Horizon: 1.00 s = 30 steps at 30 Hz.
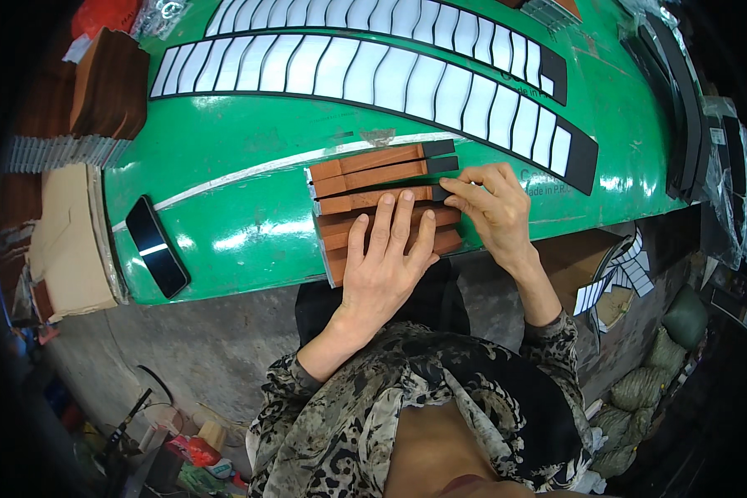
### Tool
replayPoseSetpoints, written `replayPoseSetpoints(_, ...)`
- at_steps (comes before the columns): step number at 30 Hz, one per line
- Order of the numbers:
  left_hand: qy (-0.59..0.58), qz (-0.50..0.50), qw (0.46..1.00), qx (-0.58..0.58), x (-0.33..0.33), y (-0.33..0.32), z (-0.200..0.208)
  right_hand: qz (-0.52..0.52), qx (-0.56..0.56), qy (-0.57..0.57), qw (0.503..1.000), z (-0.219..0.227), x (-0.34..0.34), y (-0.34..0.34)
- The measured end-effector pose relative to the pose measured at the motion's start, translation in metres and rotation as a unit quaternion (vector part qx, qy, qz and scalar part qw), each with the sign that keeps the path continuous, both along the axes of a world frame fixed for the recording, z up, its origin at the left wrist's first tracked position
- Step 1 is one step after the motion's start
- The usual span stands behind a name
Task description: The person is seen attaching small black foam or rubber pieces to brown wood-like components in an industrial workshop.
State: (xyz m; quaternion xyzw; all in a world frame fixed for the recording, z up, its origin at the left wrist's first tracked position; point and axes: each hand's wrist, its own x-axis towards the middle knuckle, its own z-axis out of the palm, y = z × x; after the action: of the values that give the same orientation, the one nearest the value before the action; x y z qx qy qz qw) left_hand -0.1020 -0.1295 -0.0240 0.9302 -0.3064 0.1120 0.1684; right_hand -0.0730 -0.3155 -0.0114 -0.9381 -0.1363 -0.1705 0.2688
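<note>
Several reddish-brown, wood-coloured slats [369, 171] with silvery left ends lie side by side on the green table. The upper few have black pads [438, 149] over their right ends. My left hand [383, 253] rests flat across the lower slats, its fingers spread and holding them down. My right hand [496, 207] is at the right end of a middle slat. Its thumb and forefinger are pinched on the black pad [441, 192] there. Part of that pad is hidden behind the fingertips.
Two curved black strips [585, 170] with rows of white patches lie beyond the slats. A phone [156, 247] lies on the left, near cardboard [70, 236] and stacked brown slats [112, 87]. Dark curved strips [685, 108] sit at the far right. The table's front edge [232, 294] runs near me.
</note>
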Motion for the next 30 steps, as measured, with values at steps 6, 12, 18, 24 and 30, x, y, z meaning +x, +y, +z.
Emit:
replayPoseSetpoints(6,0.0,0.001,1.0,0.002,0.0,-0.002,0.0,0.02,0.015,-0.004,1.0,-0.007,0.001,-0.007)
replayPoseSetpoints(12,-0.003,-0.003,1.0,0.005,0.0,-0.002,-0.001,-0.008,0.108,0.012,0.994,-0.006,-0.004,-0.019)
replayPoseSetpoints(18,-0.009,-0.007,1.0,0.024,0.002,-0.003,0.002,-0.014,0.126,0.055,0.99,-0.016,-0.011,-0.023)
replayPoseSetpoints(24,-0.013,-0.01,0.998,0.054,0.003,-0.004,0.004,0.003,0.129,0.041,0.991,-0.022,-0.006,-0.02)
replayPoseSetpoints(30,-0.012,-0.015,0.997,0.08,0.002,-0.003,0.005,0.015,0.093,0.002,0.996,-0.024,-0.005,-0.017)
